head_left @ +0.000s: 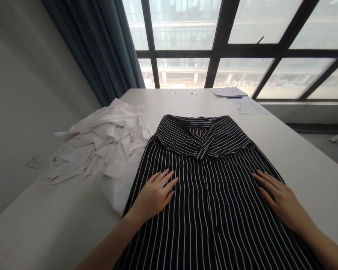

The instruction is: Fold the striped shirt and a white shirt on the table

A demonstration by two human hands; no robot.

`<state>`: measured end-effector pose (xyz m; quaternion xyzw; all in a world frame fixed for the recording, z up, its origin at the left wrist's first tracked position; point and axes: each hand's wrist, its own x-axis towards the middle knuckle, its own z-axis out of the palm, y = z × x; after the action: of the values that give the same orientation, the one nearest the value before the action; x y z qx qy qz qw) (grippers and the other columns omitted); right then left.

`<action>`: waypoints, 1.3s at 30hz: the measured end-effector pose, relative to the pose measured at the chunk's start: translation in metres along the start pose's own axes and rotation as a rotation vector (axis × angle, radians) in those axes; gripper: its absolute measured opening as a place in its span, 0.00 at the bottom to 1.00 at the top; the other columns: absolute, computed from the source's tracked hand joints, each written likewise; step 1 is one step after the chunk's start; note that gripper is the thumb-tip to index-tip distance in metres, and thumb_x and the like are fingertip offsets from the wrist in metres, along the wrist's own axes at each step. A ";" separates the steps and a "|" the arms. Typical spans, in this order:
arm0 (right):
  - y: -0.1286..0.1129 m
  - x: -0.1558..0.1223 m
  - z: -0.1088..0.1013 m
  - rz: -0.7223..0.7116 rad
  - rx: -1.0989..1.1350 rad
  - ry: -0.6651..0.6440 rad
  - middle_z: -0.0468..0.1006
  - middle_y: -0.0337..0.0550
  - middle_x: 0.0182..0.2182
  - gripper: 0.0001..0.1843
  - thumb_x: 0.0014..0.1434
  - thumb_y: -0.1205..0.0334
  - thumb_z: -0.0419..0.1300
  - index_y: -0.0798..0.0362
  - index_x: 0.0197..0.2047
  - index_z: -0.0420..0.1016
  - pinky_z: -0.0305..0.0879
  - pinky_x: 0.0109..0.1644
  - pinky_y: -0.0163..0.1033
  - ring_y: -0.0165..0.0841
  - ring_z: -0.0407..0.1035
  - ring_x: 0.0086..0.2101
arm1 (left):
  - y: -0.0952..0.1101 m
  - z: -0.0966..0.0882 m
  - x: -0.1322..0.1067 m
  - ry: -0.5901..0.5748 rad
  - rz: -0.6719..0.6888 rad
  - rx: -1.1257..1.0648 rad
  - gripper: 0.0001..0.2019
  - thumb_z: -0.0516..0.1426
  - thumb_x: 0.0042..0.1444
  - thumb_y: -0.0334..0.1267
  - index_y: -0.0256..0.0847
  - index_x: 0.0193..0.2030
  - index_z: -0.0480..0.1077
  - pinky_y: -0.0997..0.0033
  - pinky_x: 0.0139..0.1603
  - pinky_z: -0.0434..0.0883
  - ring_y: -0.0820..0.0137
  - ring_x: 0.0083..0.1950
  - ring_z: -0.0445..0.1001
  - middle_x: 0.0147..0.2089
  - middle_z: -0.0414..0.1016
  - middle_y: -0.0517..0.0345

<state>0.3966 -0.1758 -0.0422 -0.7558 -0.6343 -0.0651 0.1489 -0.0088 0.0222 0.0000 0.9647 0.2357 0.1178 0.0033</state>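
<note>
Black garment of thin fabric with white pinstripes lies spread flat on the white table, its folded, crossed collar end lying ahead of the fingertips and its body running back toward the person under both palms.

Risks, as I judge them: to the left of the left hand sits a heap of crumpled white cloth, and one corner of it lies tucked under the striped edge just beside that hand. Any sideways drag there could catch the white cloth and pull it along, or lift the striped edge into a ridge. The fabric looks light and slippery, so uneven pressure from the two palms could skew the stripes or push a crease up between the hands. The right hand sits close to the garment's right edge, where a push outward could slide that edge over the bare table.

The left fingers are released, stretched out straight and only slightly spread, lying flat on the striped cloth and gripping nothing. The right fingers are likewise extended and relaxed, nearly closed together, pressing flat on the cloth near its right edge, with no fold pinched. Well beyond both sets of fingertips, at the far end of the table, lie sheets of paper and a blue pen.
</note>
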 end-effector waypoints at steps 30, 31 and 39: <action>-0.064 -0.006 -0.020 -0.297 -0.104 -0.009 0.60 0.44 0.67 0.29 0.68 0.56 0.48 0.43 0.71 0.53 0.63 0.60 0.54 0.44 0.59 0.63 | 0.029 -0.006 -0.003 -0.058 0.113 0.047 0.19 0.51 0.64 0.28 0.39 0.60 0.68 0.51 0.63 0.66 0.57 0.64 0.68 0.63 0.70 0.48; -0.079 -0.009 -0.022 -0.330 -0.075 -0.044 0.59 0.42 0.67 0.30 0.68 0.56 0.49 0.41 0.71 0.51 0.64 0.60 0.52 0.43 0.59 0.63 | 0.036 -0.008 -0.004 -0.074 0.139 0.030 0.18 0.50 0.65 0.29 0.39 0.60 0.67 0.51 0.63 0.65 0.58 0.64 0.68 0.63 0.70 0.48; -0.138 -0.036 -0.027 -0.399 0.043 -0.231 0.56 0.32 0.68 0.34 0.67 0.53 0.52 0.35 0.72 0.44 0.63 0.61 0.47 0.40 0.56 0.64 | 0.074 -0.017 -0.034 -0.164 0.380 -0.080 0.28 0.52 0.65 0.52 0.46 0.68 0.58 0.54 0.65 0.63 0.59 0.70 0.59 0.71 0.57 0.53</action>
<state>0.2573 -0.1968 -0.0074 -0.6144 -0.7853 0.0071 0.0757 -0.0086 -0.0599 0.0132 0.9972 0.0436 0.0468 0.0382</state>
